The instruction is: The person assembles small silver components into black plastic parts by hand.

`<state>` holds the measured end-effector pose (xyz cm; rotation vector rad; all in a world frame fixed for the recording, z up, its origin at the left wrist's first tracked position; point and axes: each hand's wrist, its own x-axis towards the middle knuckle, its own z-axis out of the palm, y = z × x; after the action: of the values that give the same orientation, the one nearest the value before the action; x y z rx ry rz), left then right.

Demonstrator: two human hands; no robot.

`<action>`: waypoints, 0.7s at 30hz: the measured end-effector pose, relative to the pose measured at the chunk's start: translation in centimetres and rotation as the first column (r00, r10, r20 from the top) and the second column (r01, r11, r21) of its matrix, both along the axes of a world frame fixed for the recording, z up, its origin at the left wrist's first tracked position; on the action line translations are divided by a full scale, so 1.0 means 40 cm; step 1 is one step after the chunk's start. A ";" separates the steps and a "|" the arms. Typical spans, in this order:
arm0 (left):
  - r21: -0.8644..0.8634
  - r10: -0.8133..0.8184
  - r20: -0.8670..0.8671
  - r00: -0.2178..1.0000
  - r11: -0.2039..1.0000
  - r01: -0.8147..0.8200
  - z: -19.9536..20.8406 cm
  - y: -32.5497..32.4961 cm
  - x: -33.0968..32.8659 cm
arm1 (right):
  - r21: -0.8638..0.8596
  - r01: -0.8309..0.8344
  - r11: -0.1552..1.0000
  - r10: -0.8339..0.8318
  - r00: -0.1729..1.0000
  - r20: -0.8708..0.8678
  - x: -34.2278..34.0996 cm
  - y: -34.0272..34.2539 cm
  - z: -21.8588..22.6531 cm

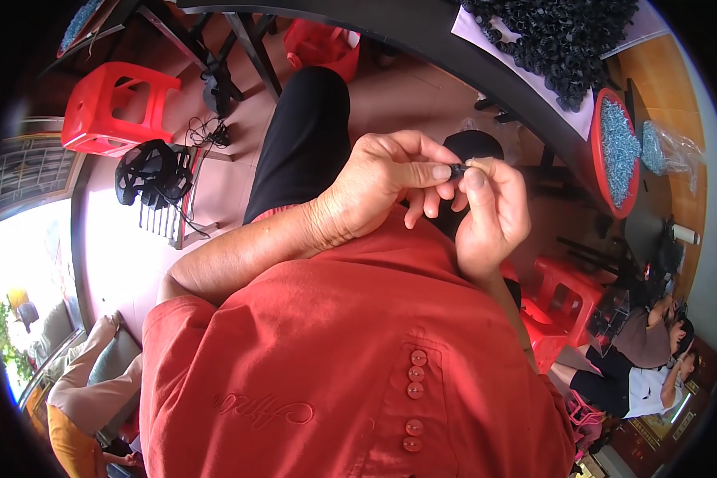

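Above my lap, my left hand (pixel 382 183) pinches a small black part (pixel 457 170) between thumb and forefinger, its other fingers curled beneath. My right hand (pixel 495 209) meets it from the right, thumb and forefinger pressed together at the part's end. Whatever lies between those right fingertips is too small and covered to make out. At the upper right, a heap of similar-looking small black parts (pixel 558 52) lies on a pale sheet (pixel 486 36) on the table. Beside it, a red tray (pixel 597 163) holds many small blue-grey pieces (pixel 618 147).
A clear plastic bag (pixel 668 151) of blue-grey pieces lies past the tray. Red stools stand at left (pixel 119 107) and right (pixel 562 307). Under the table is a red bucket (pixel 323 49). Black headgear with cables (pixel 153 171) rests on a rack. Other people sit at lower left and right.
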<state>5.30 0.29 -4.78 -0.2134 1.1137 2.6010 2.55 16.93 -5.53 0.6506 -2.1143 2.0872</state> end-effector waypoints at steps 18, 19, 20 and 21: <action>-0.068 0.029 -0.031 0.999 0.997 -0.031 -0.002 0.006 0.001 | -0.099 -0.008 0.995 0.022 0.991 0.131 0.002 -0.007 0.003; -0.073 0.034 -0.053 0.998 0.997 -0.037 -0.004 0.007 0.001 | -0.100 -0.008 0.995 0.021 0.991 0.132 0.003 -0.007 0.001; -0.074 0.033 -0.053 0.998 0.997 -0.037 -0.002 0.008 0.000 | -0.106 -0.011 0.994 0.025 0.991 0.132 0.004 -0.007 -0.003; -0.085 0.038 -0.038 0.999 0.995 -0.042 0.000 0.008 0.000 | -0.112 -0.013 0.994 0.028 0.991 0.133 0.004 -0.007 -0.005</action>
<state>5.29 0.61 -4.76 -0.2102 1.2481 2.6040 2.72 16.65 -5.72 0.5349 -2.0462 2.3016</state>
